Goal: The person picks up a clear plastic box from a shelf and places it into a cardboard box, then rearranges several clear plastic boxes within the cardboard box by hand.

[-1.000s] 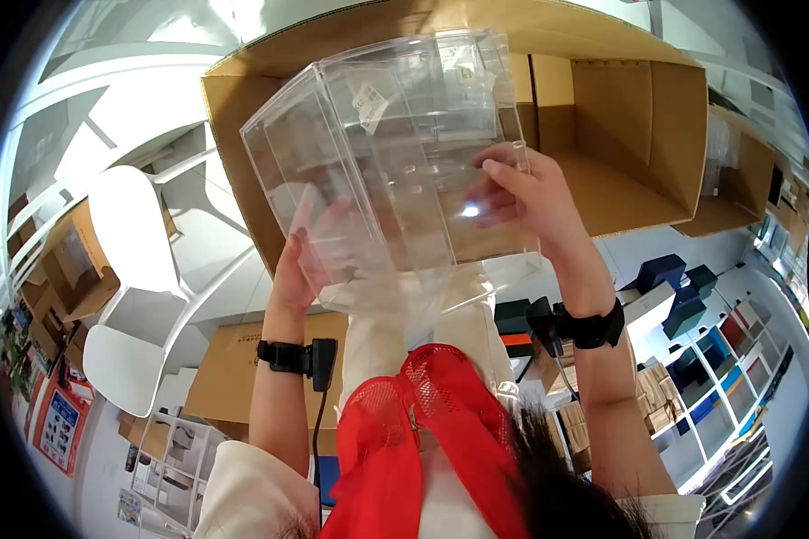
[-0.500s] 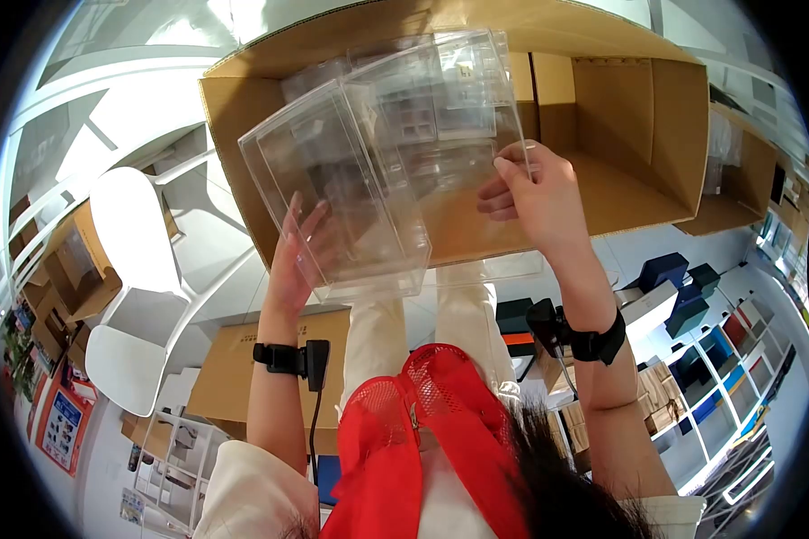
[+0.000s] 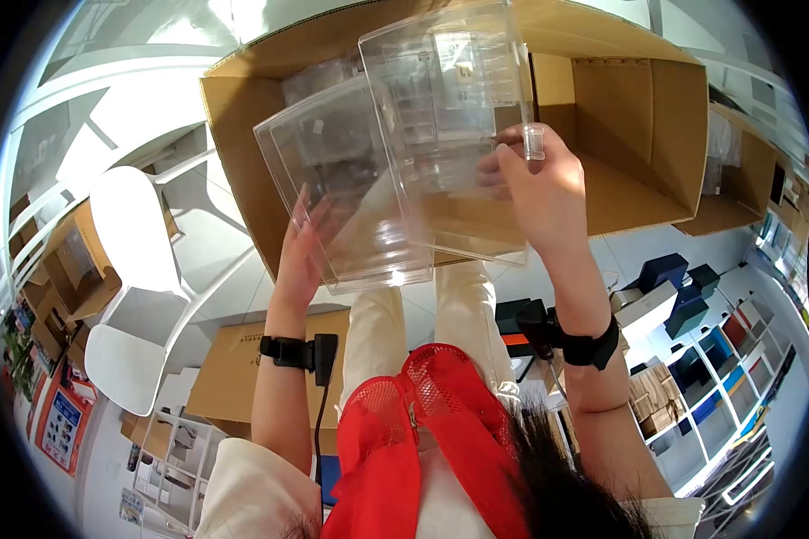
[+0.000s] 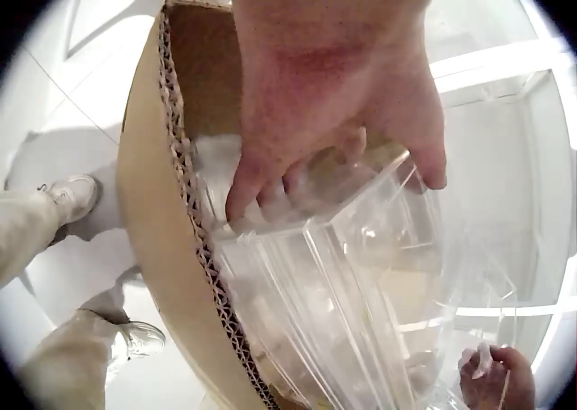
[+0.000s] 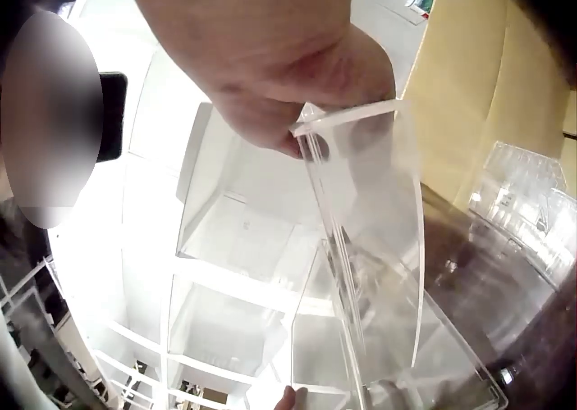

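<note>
In the head view, a clear plastic box (image 3: 337, 162) tilts over the near side of a large open cardboard box (image 3: 625, 117). My left hand (image 3: 304, 256) grips its lower left edge, fingers seen through the plastic; the left wrist view has the thumb and fingers across one end of the clear box (image 4: 334, 284). A second clear piece, a thin-walled panel (image 3: 463, 45), stands angled to the right and overlaps the first. My right hand (image 3: 546, 189) pinches its right edge beside a small clear tab (image 3: 534, 142). In the right wrist view the panel (image 5: 379, 185) hangs from that hand.
More clear plastic pieces (image 3: 319, 79) lie inside the cardboard box. A smaller carton (image 3: 737, 175) stands to its right, a white chair (image 3: 135, 242) to the left. Below left is another carton (image 3: 247, 364). Dark blue boxes (image 3: 661, 271) and white shelving (image 3: 724, 386) are at the right.
The clear pieces, nested together a second ago, have spread apart. My right hand has lifted the panel up and to the right, while my left hand keeps the box at the left.
</note>
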Available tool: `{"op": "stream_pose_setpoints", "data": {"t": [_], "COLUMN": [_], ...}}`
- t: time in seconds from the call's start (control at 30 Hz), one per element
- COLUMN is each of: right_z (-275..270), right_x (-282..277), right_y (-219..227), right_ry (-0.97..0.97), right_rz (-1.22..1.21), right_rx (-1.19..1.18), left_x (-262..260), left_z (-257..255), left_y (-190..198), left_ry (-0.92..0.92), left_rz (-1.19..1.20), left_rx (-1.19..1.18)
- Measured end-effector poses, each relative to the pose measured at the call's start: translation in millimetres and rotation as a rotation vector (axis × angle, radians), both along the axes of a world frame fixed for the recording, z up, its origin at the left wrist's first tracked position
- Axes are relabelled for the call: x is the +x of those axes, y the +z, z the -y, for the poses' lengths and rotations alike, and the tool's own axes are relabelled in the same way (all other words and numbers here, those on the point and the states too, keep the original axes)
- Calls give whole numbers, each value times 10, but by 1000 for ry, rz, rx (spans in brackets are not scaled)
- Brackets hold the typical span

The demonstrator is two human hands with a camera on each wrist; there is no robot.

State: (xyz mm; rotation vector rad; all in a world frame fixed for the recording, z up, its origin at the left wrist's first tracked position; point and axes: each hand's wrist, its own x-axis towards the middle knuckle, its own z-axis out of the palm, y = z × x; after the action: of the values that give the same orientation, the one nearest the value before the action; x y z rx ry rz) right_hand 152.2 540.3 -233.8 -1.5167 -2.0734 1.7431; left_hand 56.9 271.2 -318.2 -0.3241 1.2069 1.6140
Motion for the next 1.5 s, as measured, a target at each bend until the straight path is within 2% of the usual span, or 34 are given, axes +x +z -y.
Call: {"op": "stream_pose_setpoints", "data": {"t": [0.03,0.17,0.23,0.33,0.43,0.53,0.63,0.83,0.93,1.03,1.17,1.37,1.5], "right_z": [-15,-92,-87,-78,-146,-83,-80,-100,-73,-31,-80,-172,-172], "right_x": [12,100,95,107,128,172,171,135,165,123,88,44,60], "right_y": [-6,75,152,132,70,-20,-39,21,-14,18,69,215,233], "right_ry": [-25,127,197,140,223,95,149,140,80,42,69,59,18], "right_rz": [-36,-14,15,-32,10,-321,-413,-409,-538,-493,-393,-210,-122], "right_rx": [-20,-220,-296,-356,-453,-644,-830,-943,-1145,-1188,-1037,-774,-620], "left_x": [-2,20,-9,-40,-34,-28,13,99,139,175,181,63,27], "left_z": [-20,52,15,4,38,7,-44,-42,32,-71,-100,-17,36], "left_y": [6,-119,-66,-53,-103,-82,-6,-32,-135,-104,-116,-68,-133], "left_ry": [13,96,72,55,51,43,44,86,74,116,179,81,163], "left_rz": [15,61,45,15,-13,-3,59,140,246,297,274,205,140], "left_rx": [8,47,34,25,36,19,34,130,196,287,338,265,202]}}
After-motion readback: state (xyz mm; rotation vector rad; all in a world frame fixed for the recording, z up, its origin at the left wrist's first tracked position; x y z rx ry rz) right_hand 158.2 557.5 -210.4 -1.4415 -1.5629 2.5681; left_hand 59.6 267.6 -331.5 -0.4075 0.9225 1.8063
